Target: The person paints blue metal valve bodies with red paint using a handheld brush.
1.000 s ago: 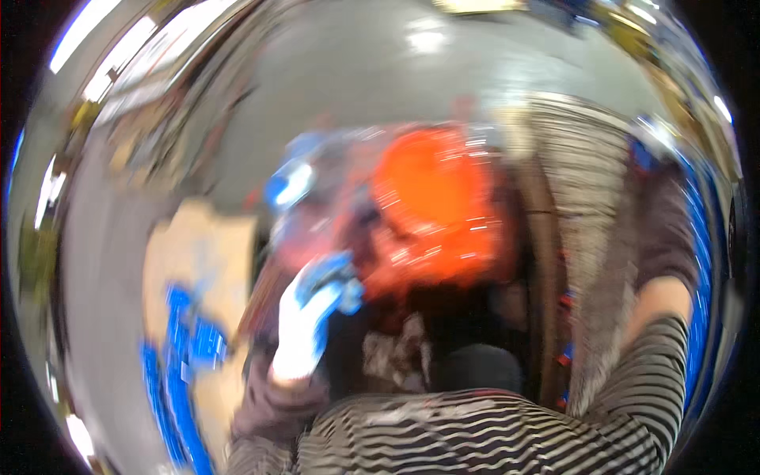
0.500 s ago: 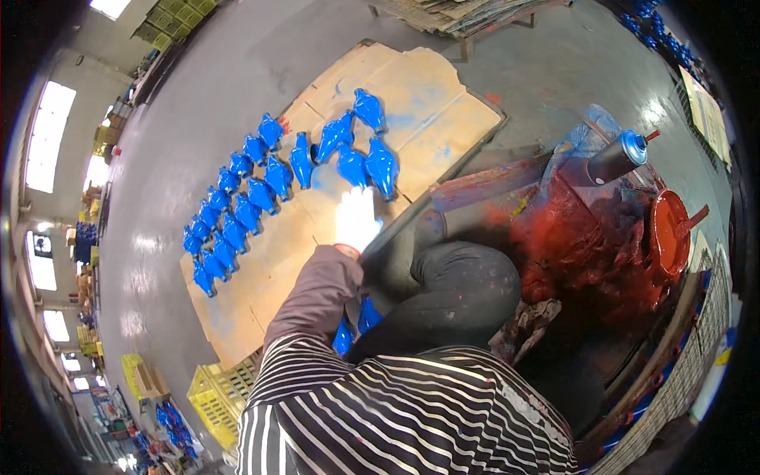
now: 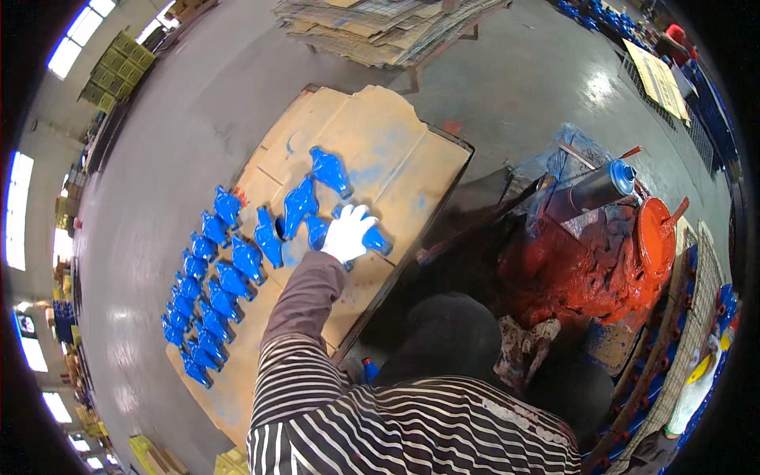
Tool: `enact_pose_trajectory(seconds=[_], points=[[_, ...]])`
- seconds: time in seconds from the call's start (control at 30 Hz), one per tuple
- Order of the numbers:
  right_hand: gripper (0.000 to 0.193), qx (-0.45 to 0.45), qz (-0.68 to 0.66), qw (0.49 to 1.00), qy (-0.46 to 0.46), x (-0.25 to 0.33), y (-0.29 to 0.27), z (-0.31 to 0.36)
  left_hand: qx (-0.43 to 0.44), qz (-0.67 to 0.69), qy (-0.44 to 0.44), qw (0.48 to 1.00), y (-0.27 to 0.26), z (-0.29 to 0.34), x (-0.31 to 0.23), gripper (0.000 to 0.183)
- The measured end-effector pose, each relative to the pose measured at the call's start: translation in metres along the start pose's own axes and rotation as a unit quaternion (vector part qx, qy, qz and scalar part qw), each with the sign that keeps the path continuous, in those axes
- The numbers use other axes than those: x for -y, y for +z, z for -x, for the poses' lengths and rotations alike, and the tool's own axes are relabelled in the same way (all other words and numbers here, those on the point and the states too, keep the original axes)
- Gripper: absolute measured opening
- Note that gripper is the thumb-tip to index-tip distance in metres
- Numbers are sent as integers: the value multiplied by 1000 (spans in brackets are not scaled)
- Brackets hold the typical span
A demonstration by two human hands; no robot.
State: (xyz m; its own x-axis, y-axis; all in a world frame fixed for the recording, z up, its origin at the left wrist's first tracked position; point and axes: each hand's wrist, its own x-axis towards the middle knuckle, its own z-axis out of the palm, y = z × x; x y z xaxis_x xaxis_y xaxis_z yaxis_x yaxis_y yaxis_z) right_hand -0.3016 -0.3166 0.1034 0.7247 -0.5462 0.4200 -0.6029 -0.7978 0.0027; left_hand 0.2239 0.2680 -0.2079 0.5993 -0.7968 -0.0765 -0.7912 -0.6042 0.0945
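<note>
My left hand (image 3: 348, 235), in a white glove, is closed over a glossy blue bulbous metal part (image 3: 378, 240) at the right of the cardboard sheet (image 3: 396, 150). The part's lower end sticks out beside the fingers. Blue parts of the same kind touch or adjoin the glove, one (image 3: 317, 231) on its left side. Beyond lie two others, an upper one (image 3: 331, 172) and a nearer one (image 3: 300, 207). Several more stand in slanting rows to the left (image 3: 231, 279). My right hand (image 3: 693, 400), also white-gloved, is at the far right rim; its fingers are unclear.
Right of my knees, a dark can with a blue top (image 3: 613, 180) leans on a red-stained heap (image 3: 570, 257). Beside it stands a red paint container (image 3: 655, 237) with a stick. Wire mesh (image 3: 687, 328) edges the right. Stacked flat boards (image 3: 364, 32) stand ahead.
My left hand has moved farther onto the cardboard, in among the blue parts, with one part under its fingers. The view has shifted, so the sheet appears lower and further left.
</note>
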Motion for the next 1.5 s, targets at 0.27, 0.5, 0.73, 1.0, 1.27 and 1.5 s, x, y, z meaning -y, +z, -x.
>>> enact_pose_trajectory(seconds=[0.27, 0.5, 0.73, 1.0, 1.27, 1.5], points=[[44, 15, -41, 999, 16, 22, -4, 10, -232, 820, -147, 503, -88, -4, -39, 53], [47, -23, -74, 987, -140, 73, -28, 15, -197, 786, 68, 582, -205, -17, -119, 65], [34, -28, -469, 883, 21, 79, -20, 29, -61, 927, 225, 296, -270, 23, -213, 70], [33, -108, -550, 817, -138, 218, -76, -25, -76, 892, 219, 389, -300, 13, -278, 66], [23, -204, -528, 819, 89, 137, 27, -53, -141, 897, 1, 419, -228, -63, -305, 40], [18, -47, -566, 799, 196, 109, 134, -64, -22, 956, 49, 290, -218, -74, -306, 59]])
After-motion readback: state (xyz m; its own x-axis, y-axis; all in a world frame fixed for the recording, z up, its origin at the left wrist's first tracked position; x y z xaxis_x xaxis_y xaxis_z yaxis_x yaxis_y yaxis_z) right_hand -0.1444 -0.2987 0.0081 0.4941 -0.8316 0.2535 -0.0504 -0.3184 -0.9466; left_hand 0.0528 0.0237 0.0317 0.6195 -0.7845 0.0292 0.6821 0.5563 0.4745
